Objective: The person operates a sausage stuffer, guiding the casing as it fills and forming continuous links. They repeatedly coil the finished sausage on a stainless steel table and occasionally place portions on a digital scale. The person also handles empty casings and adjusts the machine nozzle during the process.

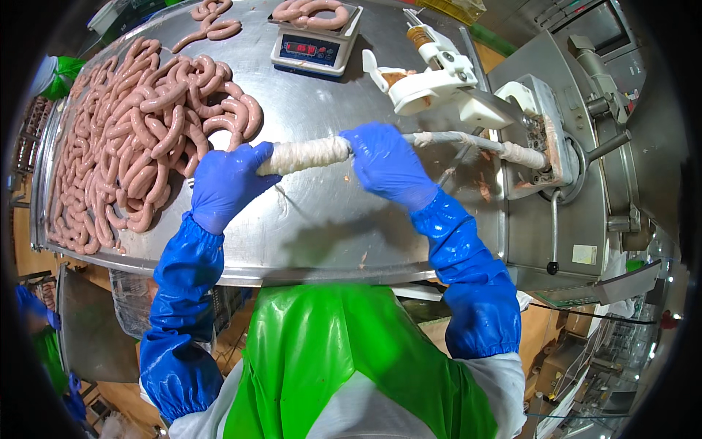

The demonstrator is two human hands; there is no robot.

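A gathered length of whitish sausage casing (307,155) runs between my two blue-gloved hands above the steel table. Closed round its left end is my left hand (228,179), close to the pile of sausages. At its other end my right hand (385,162) is wrapped round the casing where it meets a thin metal tube (446,137). The tube leads right to the stuffing machine (545,139), with more casing bunched near the machine's outlet. My palms hide part of the casing and tube.
A large heap of linked sausages (157,132) covers the table's left side. Beyond stands a scale (316,50) with sausages on its plate. A white plastic mechanism (431,80) sits behind the tube. A lever with a black knob (553,241) hangs from the machine.
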